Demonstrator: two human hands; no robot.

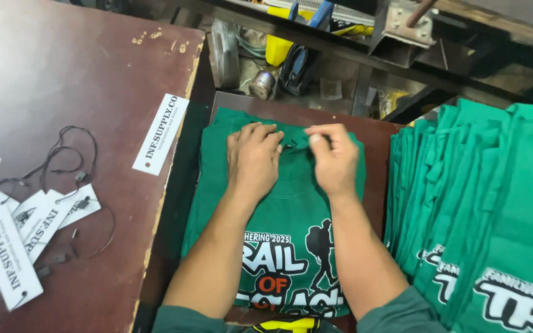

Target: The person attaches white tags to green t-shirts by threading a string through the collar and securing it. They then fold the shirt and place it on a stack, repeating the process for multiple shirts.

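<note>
Both hands are down on the folded green T-shirt (279,203), which lies flat in the middle of the dark board (374,185), its printed front facing up toward six o'clock. The left hand (253,159) presses flat on the cloth just below the collar, fingers close together and pointing to twelve o'clock. The right hand (334,159) sits just beside it at three o'clock, thumb and forefinger pinched narrow on a thin black string loop (290,145) right at the neckline. No white tag is visible on that loop, so I cannot tell whether one hangs on it.

So where does the work stand? I judge it to be mid-fastening: the string is at the collar, but the hands hide whether it is threaded or closed.

Over at three o'clock, a deep stack of folded green shirts (482,203) leans in overlapping rows; whether those carry tags, the picture does not show. Out at nine o'clock, on the brown table (63,68), a scatter of white paper hang tags (26,228) lies with loose black strings (72,154), and one single white tag (160,134) rests at the table's edge, near ten o'clock of the hands. Plenty of tags remain unused, so by my reckoning much is left.
</note>
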